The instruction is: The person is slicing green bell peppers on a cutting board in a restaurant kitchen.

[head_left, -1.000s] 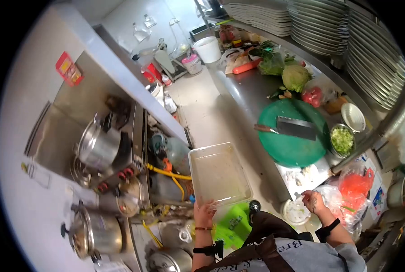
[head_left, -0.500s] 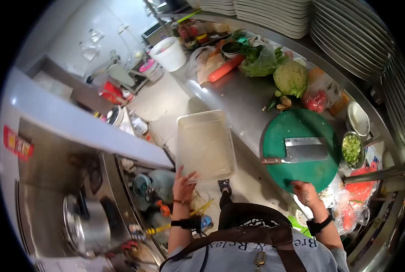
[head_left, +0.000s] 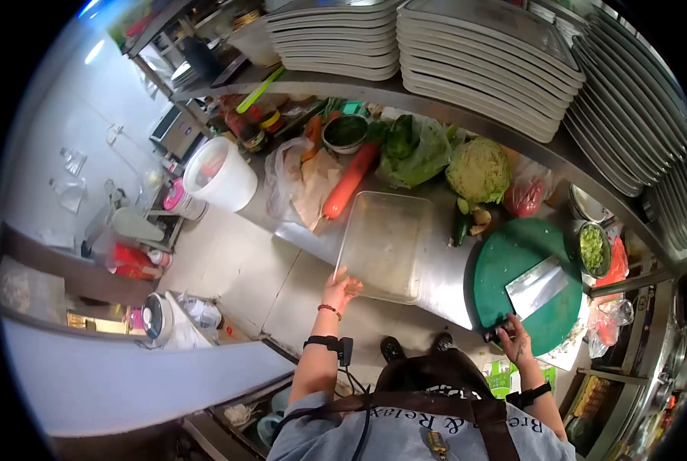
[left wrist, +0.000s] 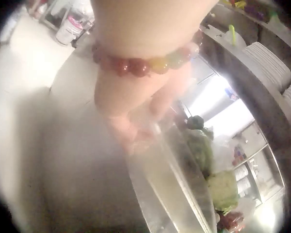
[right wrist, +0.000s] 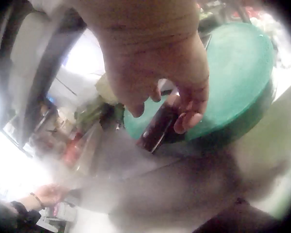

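Observation:
In the head view my left hand [head_left: 342,290] grips the near left corner of a shallow clear plastic tray [head_left: 385,244]. The tray is tilted and overlaps the steel counter's front edge. Its long wall [left wrist: 177,184] runs away from my left fingers in the left wrist view. My right hand [head_left: 518,344] is at the near edge of the round green cutting board [head_left: 493,273], where a cleaver [head_left: 539,286] lies on its side. The right wrist view has my curled fingers around the cleaver's dark wooden handle [right wrist: 160,127], the handle lying between thumb and fingers.
Behind the tray are a red sausage [head_left: 351,183], bagged greens [head_left: 416,154] and a cabbage [head_left: 478,170]. Cucumber pieces [head_left: 461,224] sit beside the board. A bowl of chopped greens [head_left: 592,247] stands right. Stacked plates [head_left: 485,65] fill the shelf above; a white bucket [head_left: 222,175] stands left.
The view has turned toward the counter. My left hand has brought the tray from over the floor to the counter's edge. My right hand has moved to the cleaver's handle.

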The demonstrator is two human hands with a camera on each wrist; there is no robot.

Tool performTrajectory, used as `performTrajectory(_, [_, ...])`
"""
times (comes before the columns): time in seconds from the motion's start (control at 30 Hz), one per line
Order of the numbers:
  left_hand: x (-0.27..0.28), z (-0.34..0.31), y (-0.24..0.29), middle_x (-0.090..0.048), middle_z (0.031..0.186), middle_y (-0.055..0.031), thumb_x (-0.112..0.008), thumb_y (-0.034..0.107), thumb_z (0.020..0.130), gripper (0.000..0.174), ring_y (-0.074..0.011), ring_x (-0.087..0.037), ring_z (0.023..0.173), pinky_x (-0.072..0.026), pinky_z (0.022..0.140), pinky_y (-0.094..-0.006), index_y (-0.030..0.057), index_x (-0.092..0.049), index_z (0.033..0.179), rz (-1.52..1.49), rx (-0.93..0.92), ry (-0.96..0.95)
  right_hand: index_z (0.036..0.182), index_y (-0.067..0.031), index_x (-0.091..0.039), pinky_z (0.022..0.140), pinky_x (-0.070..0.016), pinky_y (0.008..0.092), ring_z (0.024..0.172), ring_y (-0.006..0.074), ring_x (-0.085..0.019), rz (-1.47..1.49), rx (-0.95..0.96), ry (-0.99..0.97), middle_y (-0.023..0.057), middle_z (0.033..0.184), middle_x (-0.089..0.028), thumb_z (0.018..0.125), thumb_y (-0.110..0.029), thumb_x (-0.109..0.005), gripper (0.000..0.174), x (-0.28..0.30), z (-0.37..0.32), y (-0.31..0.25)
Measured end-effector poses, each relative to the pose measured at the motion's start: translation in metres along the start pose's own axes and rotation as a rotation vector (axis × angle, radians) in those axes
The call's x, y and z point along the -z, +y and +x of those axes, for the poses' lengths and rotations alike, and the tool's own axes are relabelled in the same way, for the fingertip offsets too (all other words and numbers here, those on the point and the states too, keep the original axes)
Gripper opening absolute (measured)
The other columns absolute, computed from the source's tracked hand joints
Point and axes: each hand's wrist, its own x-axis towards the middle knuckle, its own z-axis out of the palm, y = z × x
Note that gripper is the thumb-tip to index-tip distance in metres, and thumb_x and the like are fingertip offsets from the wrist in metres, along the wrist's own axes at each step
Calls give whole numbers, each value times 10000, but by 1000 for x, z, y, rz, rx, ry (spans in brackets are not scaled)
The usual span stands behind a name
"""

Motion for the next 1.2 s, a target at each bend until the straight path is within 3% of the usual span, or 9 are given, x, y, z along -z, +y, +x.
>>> performTrajectory(0.07, [4, 24, 9, -591, 1219, -198, -612, 65, 859, 565, -326, -606, 1110, -534, 827, -396, 122, -427, 1390, 208, 24, 105, 1201, -45, -579, 698, -552, 358, 754, 247, -699, -67, -9, 3, 161, 857, -701, 861, -183, -697, 385, -16, 15, 10])
performTrajectory(0.17, [8, 59, 15, -543, 1290, -215, -668, 92, 818, 580, -339, -538, 1190, -483, 939, -417, 44, -454, 1355, 858, -376, 361, 999, -7, -652, 698, -543, 365, 762, 270, -699, -129, -91, 19, 171, 821, -701, 841, -221, -716, 273, -12, 24, 11])
performTrajectory(0.33, [-91, 49, 99, -556, 1283, -207, -682, 150, 799, 547, -385, -537, 1163, -426, 1006, -433, 31, -505, 1303, 1009, -873, 219, 908, -21, -668, 668, -535, 380, 710, 325, -688, -229, -106, 155, 172, 774, -691, 822, -221, -719, 224, -1, 15, 30])
performTrajectory(0.43, [-157, 74, 135, -576, 1256, -201, -677, 180, 811, 515, -376, -537, 1167, -434, 996, -425, 48, -528, 1285, 1030, -967, 102, 1075, -87, -645, 752, -530, 429, 839, 348, -683, -190, -230, 3, 165, 856, -698, 847, -167, -668, 243, 15, 15, 10])
performTrajectory(0.57, [-233, 158, 168, -572, 1194, -224, -699, 256, 800, 592, -386, -545, 1132, -440, 988, -447, 64, -497, 1323, 1251, -851, 0, 1290, -66, -503, 624, -526, 372, 667, 289, -679, -115, -76, 3, 166, 727, -671, 800, -95, -700, 529, 20, 14, 40])
performTrajectory(0.73, [-310, 242, 172, -512, 1213, -235, -739, 365, 747, 784, -398, -539, 1119, -435, 976, -490, 100, -398, 1401, 1334, -613, 381, 1405, -44, -418, 600, -525, 365, 643, 258, -668, -280, -402, 48, 140, 725, -671, 771, -21, -673, 684, 47, 2, -16])
performTrajectory(0.87, [-313, 250, 170, -510, 1202, -240, -777, 392, 705, 820, -390, -547, 1097, -435, 952, -477, 65, -418, 1365, 1173, -596, 436, 1367, -63, -467, 630, -520, 381, 634, 282, -636, -334, -323, 189, 136, 731, -640, 778, -20, -642, 615, 52, -17, -42])
performTrajectory(1.07, [-248, 118, 234, -543, 1175, -230, -820, 227, 609, 806, -420, -529, 1067, -429, 907, -490, 11, -440, 1286, 696, -1263, -11, 1310, 11, -513, 562, -474, 238, 600, 126, -605, -22, 35, 271, 56, 661, -602, 843, 40, -598, 476, 36, 59, -149])
performTrajectory(1.2, [-217, 10, 215, -534, 1232, -183, -823, 180, 633, 817, -362, -523, 1124, -435, 966, -444, 21, -441, 1337, 850, -1417, -407, 1528, -89, -198, 976, -445, 387, 1229, 266, -494, 823, 99, -35, 154, 1378, -435, 816, -182, -740, 900, -15, 129, -261])
